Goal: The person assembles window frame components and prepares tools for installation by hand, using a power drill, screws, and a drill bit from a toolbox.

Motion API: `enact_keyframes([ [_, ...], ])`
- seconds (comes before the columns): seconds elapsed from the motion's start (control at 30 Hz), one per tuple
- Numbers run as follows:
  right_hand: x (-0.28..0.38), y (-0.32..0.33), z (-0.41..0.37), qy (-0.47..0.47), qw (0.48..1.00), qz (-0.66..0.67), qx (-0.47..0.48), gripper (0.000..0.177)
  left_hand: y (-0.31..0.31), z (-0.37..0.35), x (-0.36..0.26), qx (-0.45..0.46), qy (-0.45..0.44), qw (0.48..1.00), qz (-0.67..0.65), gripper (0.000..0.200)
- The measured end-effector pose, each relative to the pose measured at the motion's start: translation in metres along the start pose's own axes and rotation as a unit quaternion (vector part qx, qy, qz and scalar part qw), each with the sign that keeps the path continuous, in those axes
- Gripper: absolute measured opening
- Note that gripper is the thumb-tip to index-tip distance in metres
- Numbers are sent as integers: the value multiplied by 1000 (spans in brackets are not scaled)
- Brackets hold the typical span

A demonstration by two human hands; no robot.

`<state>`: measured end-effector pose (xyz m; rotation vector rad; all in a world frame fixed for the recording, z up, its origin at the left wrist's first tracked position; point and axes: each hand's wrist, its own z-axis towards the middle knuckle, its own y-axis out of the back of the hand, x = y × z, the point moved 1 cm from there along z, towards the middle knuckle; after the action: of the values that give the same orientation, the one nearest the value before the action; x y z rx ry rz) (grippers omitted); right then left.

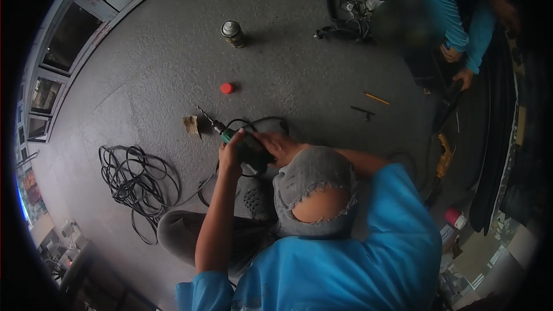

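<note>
A green and black power drill is held over the floor in front of my bent knees. Its long bit points forward and to the left. My left hand is closed round the body behind the chuck, thumb on top. At the rear of the drill, my right hand is closed against it; some of its fingers are hidden. Just beyond the bit lies a small piece of brown cardboard. A red cap sits on the floor farther ahead.
A spray can stands ahead. Coiled black cable lies left. To the right are a yellow pencil-like stick, a small dark tool and a yellow power tool. A co-worker's hands are near a dark piece, beside a tool box.
</note>
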<state>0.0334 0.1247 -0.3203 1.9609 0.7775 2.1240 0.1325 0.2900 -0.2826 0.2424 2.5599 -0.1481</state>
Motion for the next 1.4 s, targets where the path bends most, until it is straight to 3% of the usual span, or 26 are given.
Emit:
enact_keyframes([
  [0.07,7,31,28,42,972,-123,193,82,21,14,18,18,6,997,-75,27],
  [0.1,5,46,48,83,968,-143,190,71,33,21,26,12,2,997,-75,27],
  [0.17,-11,58,96,14,971,-173,164,58,51,28,41,79,40,984,-152,11],
  [0.2,-21,56,120,15,975,-203,87,54,54,24,43,73,37,985,-150,11],
  [0.23,-33,49,140,16,972,-233,7,51,51,21,43,51,-21,995,-86,12],
  [0.27,-45,39,154,22,972,-233,1,51,45,19,40,31,-80,996,-20,13],
  [0.3,-60,27,166,20,959,-281,-3,48,36,7,29,4,-16,995,-96,14],
  [0.33,-66,27,173,16,945,-328,-5,45,31,3,28,5,-20,995,-93,14],
  [0.37,-75,28,178,-11,956,-288,53,42,28,-1,27,-1,-41,996,-75,14],
  [0.5,-79,50,176,-59,979,-185,66,39,33,4,37,-8,-52,997,-48,20],
  [0.53,-55,76,178,6,986,-137,-98,37,35,7,41,-14,-44,998,-49,21],
  [0.57,-30,101,178,71,960,-82,-257,35,37,12,47,-14,-48,997,-50,22],
  [0.63,-1,155,191,103,937,-109,-316,31,37,17,52,-22,-31,998,-57,23],
  [0.77,-20,200,225,92,917,-226,-316,31,26,19,45,-3,-24,999,-36,26],
  [0.83,-40,195,232,60,935,-253,-243,32,17,12,35,-3,-33,999,-37,21],
  [0.93,-58,181,235,100,914,-278,-280,27,19,15,36,-11,-43,998,-35,17],
  [1.03,-53,182,236,81,906,-345,-233,35,28,25,44,3,-35,999,-31,20],
  [1.1,-41,188,214,43,899,-376,-222,39,25,22,41,5,-37,999,-13,23],
  [1.17,-18,189,183,43,898,-293,-325,48,22,18,33,11,-49,998,22,26],
  [1.23,-23,197,118,38,917,-124,-377,51,29,25,41,17,-79,996,49,25],
  [1.3,-56,196,19,-156,934,-60,-317,41,28,30,39,18,-74,995,57,24],
  [1.33,-81,185,-35,-208,921,-75,-319,35,25,30,32,18,-78,994,69,23],
  [1.4,-103,165,-138,-338,883,-221,-239,38,15,34,28,28,-63,997,44,22],
])
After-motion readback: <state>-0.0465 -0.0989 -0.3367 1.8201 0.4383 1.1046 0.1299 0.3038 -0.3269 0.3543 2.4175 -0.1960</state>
